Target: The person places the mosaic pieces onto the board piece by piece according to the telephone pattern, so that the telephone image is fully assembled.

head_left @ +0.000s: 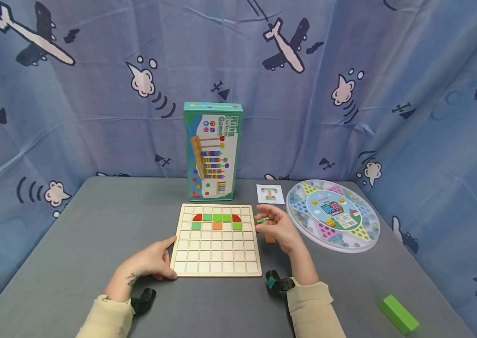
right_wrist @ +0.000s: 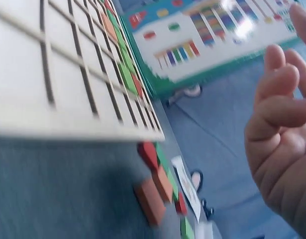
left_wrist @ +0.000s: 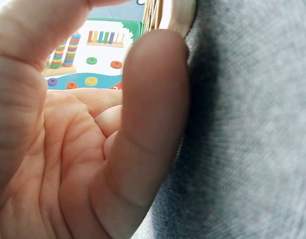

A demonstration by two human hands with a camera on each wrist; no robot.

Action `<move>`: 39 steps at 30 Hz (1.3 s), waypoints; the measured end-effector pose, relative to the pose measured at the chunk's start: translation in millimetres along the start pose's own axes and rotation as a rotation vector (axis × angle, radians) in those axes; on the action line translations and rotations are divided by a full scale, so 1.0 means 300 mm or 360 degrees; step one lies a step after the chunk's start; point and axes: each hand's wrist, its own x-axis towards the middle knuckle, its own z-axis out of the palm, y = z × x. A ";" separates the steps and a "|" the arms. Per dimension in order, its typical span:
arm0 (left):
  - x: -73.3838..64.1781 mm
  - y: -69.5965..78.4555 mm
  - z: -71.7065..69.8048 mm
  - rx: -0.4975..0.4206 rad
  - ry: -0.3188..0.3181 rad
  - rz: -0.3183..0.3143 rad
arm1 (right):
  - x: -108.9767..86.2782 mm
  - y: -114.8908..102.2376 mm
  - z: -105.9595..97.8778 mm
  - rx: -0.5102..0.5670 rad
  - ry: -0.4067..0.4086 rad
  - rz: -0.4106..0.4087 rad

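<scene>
A square wooden grid board [head_left: 215, 256] lies flat on the table. On it, a row of green tiles [head_left: 217, 218] runs between two red rounded tiles [head_left: 236, 218]; below are two more green tiles and an orange tile [head_left: 217, 226]. My left hand [head_left: 147, 260] rests at the board's lower left, index fingertip by the left edge and thumb at the corner. Loosely bent, the fingers of my right hand [head_left: 278, 227] hover beside the board's right edge and hold nothing visible. Near them are loose red [right_wrist: 149, 155], green and orange blocks [right_wrist: 150, 201], partly hidden in the head view.
A card with a printed tile pattern [head_left: 270, 194] lies behind my right hand. Right of it sits a round Chinese checkers board [head_left: 333, 216]. An upright Ring Challenge Game box [head_left: 213, 152] stands behind the grid. A long green block [head_left: 398, 314] lies at the front right.
</scene>
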 end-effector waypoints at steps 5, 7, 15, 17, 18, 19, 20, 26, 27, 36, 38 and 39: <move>-0.005 0.002 0.001 -0.0003 -0.0008 0.0006 | -0.011 0.032 -0.067 -0.0112 0.0020 0.0051; -0.006 0.003 0.001 -0.0008 -0.0014 0.0006 | -0.011 0.049 -0.089 -0.0202 0.0066 0.0128; -0.001 -0.005 0.002 -0.0011 -0.0011 0.0023 | -0.013 0.100 -0.129 -0.0485 0.0221 0.0436; 0.000 -0.007 0.002 -0.0006 -0.0014 0.0017 | -0.013 0.108 -0.130 -0.0527 0.0245 0.0465; 0.001 -0.007 0.002 -0.0006 -0.0012 0.0011 | -0.013 0.113 -0.130 -0.0542 0.0266 0.0478; 0.003 -0.009 0.003 -0.0004 -0.0010 0.0005 | -0.014 0.116 -0.128 -0.0566 0.0273 0.0481; 0.004 -0.010 0.003 -0.0001 -0.0008 0.0000 | -0.014 0.117 -0.127 -0.0592 0.0281 0.0487; 0.002 -0.007 0.004 0.0008 0.0002 -0.0009 | -0.009 0.121 -0.118 -0.0770 0.0285 0.0535; 0.000 -0.005 0.003 0.0007 0.0001 -0.0007 | -0.009 0.121 -0.116 -0.0802 0.0275 0.0543; -0.003 -0.002 0.003 -0.0009 -0.0005 0.0006 | -0.012 0.111 -0.099 -0.1032 0.0224 0.0567; -0.002 -0.002 0.003 -0.0012 -0.0008 0.0009 | -0.013 0.108 -0.095 -0.1061 0.0222 0.0564; -0.002 -0.003 0.003 -0.0013 -0.0008 0.0012 | -0.013 0.107 -0.094 -0.1073 0.0221 0.0565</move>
